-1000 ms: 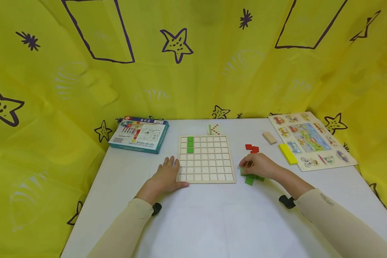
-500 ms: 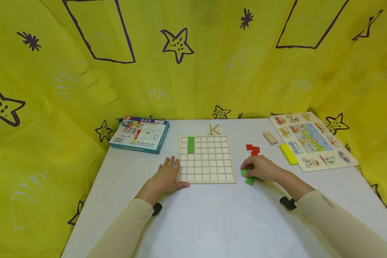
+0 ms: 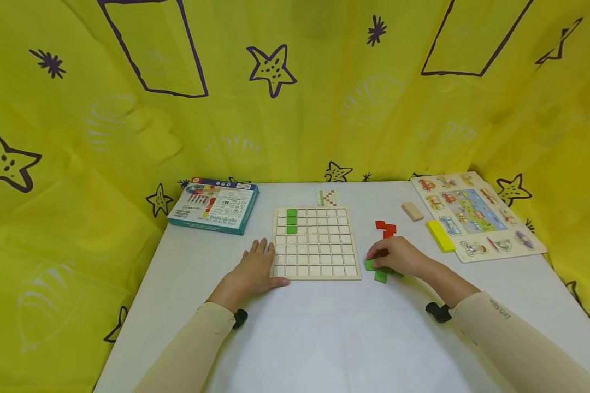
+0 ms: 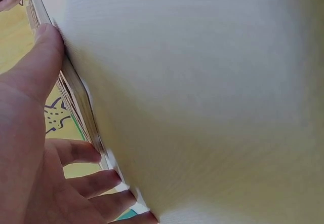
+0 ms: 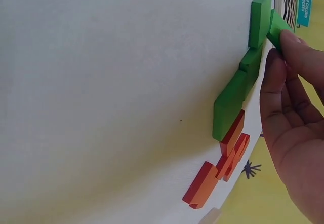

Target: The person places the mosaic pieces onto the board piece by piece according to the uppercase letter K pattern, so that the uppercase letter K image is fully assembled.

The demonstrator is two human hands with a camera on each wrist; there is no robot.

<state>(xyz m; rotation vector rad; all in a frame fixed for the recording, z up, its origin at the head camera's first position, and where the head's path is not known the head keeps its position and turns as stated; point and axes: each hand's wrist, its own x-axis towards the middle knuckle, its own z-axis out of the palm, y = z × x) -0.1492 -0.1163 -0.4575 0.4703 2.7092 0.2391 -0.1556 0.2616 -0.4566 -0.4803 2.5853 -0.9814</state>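
Observation:
My left hand (image 3: 251,273) lies at the near left corner of a wooden grid board (image 3: 313,249), fingers along its left side and thumb at the front edge. Three green square tiles (image 3: 291,221) fill the top of the board's second column. To the right of the board, my right hand (image 3: 398,255) pinches a green tile (image 5: 277,27) between thumb and fingers. Beneath that hand lie several loose green tiles (image 5: 233,100), partly hidden by it in the head view. Several red tiles (image 3: 389,229) lie just beyond.
A small pattern card (image 3: 328,197) lies behind the board. At the left is a teal-edged box (image 3: 213,207). On the right are a plain wooden block (image 3: 412,211), a yellow block (image 3: 440,236) and a picture puzzle board (image 3: 477,215). Yellow cloth (image 3: 305,125) hangs behind the table.
My right fingers have closed on a green tile at the pile's left side, and it has shifted slightly toward the board since half a second ago. My left hand has stayed in place.

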